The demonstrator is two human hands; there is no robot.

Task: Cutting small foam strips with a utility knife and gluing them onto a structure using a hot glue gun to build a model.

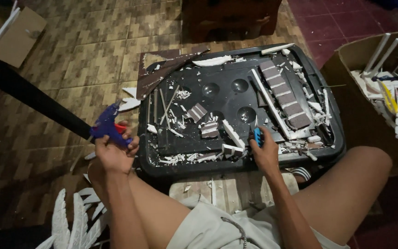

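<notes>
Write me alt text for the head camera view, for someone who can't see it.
A seated person's left hand holds a blue glue gun beside a black tray, while the right hand grips a small blue-handled tool at its near edge. The tray is strewn with white and brown foam scraps and a striped foam strip.

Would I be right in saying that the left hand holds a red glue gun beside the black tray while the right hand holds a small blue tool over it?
Not quite: the glue gun in the left hand is blue, with only its trigger red. The head view shows it beside the black tray, and the right hand does hold a small blue tool over it.
</notes>
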